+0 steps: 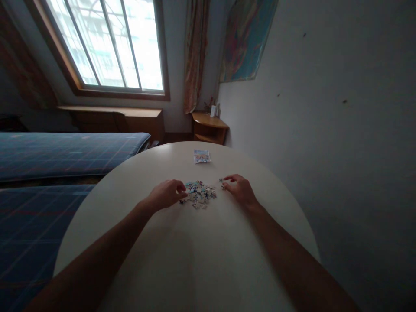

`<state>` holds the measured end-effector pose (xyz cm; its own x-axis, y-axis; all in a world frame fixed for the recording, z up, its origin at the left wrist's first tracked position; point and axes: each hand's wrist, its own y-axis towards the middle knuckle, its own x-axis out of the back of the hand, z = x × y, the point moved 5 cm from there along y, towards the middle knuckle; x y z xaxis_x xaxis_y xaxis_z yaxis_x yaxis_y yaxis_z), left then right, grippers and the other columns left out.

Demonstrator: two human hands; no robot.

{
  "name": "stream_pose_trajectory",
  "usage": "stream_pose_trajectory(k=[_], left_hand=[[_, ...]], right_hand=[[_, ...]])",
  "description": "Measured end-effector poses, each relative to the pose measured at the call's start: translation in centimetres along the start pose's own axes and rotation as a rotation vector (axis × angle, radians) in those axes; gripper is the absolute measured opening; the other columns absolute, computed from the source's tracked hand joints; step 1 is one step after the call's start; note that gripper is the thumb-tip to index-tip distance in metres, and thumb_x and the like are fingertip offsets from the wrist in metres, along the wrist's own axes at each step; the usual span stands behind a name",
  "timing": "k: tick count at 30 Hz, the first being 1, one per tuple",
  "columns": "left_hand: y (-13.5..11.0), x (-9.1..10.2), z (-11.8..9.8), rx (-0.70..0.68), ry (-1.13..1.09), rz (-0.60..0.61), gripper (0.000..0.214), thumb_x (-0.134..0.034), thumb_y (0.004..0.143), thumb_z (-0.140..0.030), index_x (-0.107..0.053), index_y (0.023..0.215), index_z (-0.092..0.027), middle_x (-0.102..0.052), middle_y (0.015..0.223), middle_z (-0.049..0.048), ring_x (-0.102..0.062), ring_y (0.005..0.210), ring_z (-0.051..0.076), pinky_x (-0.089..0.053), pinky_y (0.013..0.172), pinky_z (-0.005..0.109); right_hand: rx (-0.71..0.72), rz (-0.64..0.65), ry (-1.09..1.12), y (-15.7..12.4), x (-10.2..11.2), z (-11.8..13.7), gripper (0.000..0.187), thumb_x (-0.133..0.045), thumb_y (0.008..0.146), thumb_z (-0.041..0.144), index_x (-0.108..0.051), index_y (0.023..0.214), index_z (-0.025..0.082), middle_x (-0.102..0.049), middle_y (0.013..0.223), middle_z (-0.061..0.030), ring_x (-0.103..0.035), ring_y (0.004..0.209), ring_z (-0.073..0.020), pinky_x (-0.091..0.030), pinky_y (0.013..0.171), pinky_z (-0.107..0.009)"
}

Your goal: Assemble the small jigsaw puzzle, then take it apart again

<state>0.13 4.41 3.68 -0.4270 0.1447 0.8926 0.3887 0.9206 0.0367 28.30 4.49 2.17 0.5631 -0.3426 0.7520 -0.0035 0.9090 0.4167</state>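
Note:
A loose pile of small jigsaw puzzle pieces [199, 194], some pale and some blue, lies on the round white table [195, 260]. At the pile's left edge is my left hand [165, 193], its fingers bent, with a gap between thumb and forefinger. A dark puzzle piece [181, 202] sits just below its fingertips. To the right of the pile, my right hand [240, 190] has thumb and forefinger apart around a few separate puzzle pieces [222, 184]. Whether its fingertips touch them is too small to tell.
Beyond the pile lies a small printed picture packet [202, 156]. Blue plaid mattresses [71, 151] border the table's left side. A white wall [325, 143] runs along the right. A wooden corner cabinet [209, 120] and a desk [130, 112] stand behind, under the window.

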Motion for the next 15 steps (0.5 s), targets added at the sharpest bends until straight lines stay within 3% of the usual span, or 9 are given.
stream_pose_trajectory(k=[7,15], left_hand=[[0.1,-0.6,0.7,0.046,0.064,0.084,0.025,-0.070,0.073,-0.036,-0.072,0.093,-0.022,-0.073,0.091,0.0028,-0.067,0.081,0.020,-0.044,0.066,0.026],[0.2,-0.8,0.9,0.032,0.053,0.098,0.020,-0.067,0.073,-0.035,-0.072,0.085,-0.020,-0.073,0.088,0.0047,-0.065,0.075,0.020,-0.041,0.062,0.026]], right_hand=[[0.000,0.040,-0.039,0.0,-1.6,0.2,0.018,-0.067,0.079,0.031,-0.074,0.093,0.022,-0.071,0.099,-0.0062,-0.064,0.088,-0.0200,-0.048,0.082,-0.031],[0.041,0.059,-0.080,-0.1,-1.5,0.9,0.015,-0.067,0.081,0.029,-0.074,0.091,0.020,-0.071,0.103,-0.0084,-0.062,0.097,-0.0219,-0.045,0.092,-0.035]])
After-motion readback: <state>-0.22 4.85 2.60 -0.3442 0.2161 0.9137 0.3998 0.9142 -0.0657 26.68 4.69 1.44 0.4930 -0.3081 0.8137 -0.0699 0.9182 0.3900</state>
